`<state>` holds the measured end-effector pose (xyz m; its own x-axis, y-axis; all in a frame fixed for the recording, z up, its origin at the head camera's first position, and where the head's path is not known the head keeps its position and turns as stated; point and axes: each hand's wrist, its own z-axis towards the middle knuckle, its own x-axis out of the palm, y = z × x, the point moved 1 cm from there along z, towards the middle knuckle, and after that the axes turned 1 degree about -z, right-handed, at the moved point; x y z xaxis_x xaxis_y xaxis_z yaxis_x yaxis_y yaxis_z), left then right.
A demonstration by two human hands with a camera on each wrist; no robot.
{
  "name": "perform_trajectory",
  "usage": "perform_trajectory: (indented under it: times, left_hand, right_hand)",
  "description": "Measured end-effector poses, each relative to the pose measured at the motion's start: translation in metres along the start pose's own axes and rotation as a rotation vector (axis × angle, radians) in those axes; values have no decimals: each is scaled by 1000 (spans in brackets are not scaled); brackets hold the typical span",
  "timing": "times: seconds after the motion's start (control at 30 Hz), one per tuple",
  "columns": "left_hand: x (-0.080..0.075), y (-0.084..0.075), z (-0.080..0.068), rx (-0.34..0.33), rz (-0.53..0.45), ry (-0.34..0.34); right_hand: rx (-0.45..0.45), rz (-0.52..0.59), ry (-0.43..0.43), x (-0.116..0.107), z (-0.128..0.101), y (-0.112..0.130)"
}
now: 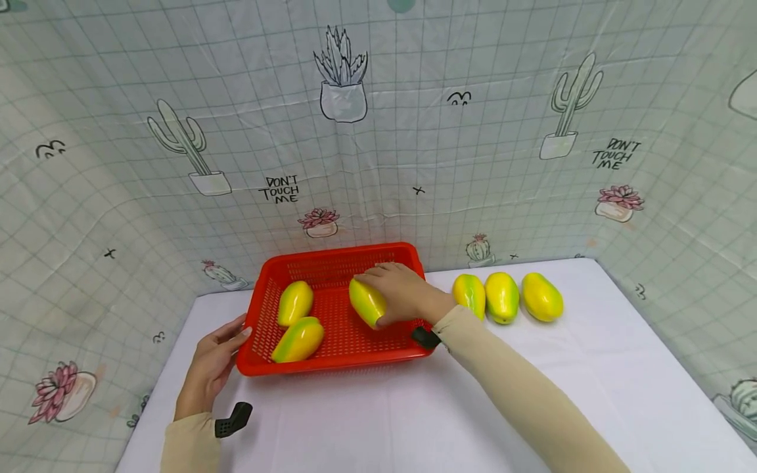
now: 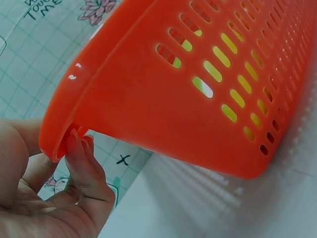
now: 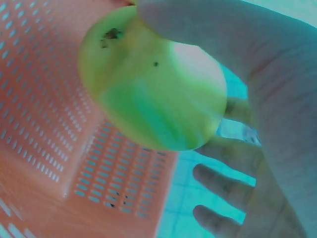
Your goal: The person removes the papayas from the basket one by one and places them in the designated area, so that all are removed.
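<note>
A red plastic basket [image 1: 337,364] with slotted walls stands on the white table. My left hand [image 1: 211,358] pinches its left rim between thumb and fingers, and the left wrist view shows this hand [image 2: 64,193] at the rim [image 2: 59,114]. Over the basket's right half, my right hand [image 1: 408,292] grips a glossy yellow-green mango [image 1: 365,302]. From the right wrist, the thumb crosses the held mango [image 3: 153,94] while several fingers [image 3: 225,188] spread beyond it. Inside the basket's left side lie two more mangoes, one farther back [image 1: 295,303] and one nearer [image 1: 299,340].
Right of the basket, three mangoes stand in a row: a left one [image 1: 467,292] partly behind my right forearm, a middle one [image 1: 502,297] and a right one [image 1: 541,297]. A grid-patterned cloth with cactus drawings [image 1: 378,151] hangs behind the white table [image 1: 367,427] and along its sides.
</note>
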<state>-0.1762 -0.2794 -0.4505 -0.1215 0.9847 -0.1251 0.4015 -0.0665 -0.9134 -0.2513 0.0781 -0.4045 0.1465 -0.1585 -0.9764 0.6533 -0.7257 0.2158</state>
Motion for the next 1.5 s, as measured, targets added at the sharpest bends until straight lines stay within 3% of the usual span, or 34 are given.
perform_trajectory:
  times: [0.27,0.53,0.83,1.07,1.5]
  left_hand:
    - [-1,2,-1,1,3,11]
    - [-1,2,-1,2,-4,13]
    - [-2,1,2,-17,9,13]
    - [0,-1,1,-14,5,17]
    - [0,-1,0,-16,-1,10]
  right_hand:
    - [26,131,-269,-13,-40,-8]
    - [40,221,-433,-16,-79,-22]
    - [95,253,-459,-9,-114,-35]
    - [184,248,-418,-1,-142,-47]
    - [220,185,-388,25,-184,-67]
